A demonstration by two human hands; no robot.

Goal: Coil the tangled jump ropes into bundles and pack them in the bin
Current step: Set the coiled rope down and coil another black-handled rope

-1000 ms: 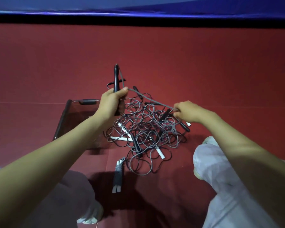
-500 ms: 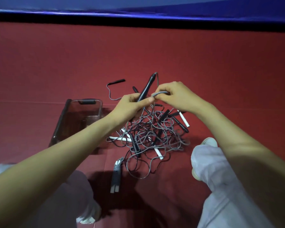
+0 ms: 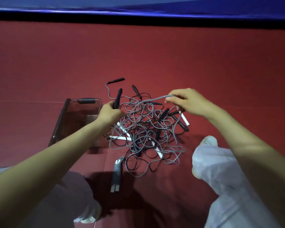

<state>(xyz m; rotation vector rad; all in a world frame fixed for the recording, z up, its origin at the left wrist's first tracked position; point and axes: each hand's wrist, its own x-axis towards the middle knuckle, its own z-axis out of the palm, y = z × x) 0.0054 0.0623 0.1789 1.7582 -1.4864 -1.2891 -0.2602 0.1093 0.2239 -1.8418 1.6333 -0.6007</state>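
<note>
Left hand (image 3: 108, 113) gripping a black handle (image 3: 118, 97), my right hand (image 3: 187, 102) has drawn the pinched grey cord (image 3: 160, 97) aside, measuring another loop.

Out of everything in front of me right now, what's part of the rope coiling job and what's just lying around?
Part of the job: left hand gripping a black handle; right hand pinching the grey cord; tangled rope pile; wrapped bundle; clear bin.

Just lying about: red mat; blue pad at the far edge; white shoe.
</note>
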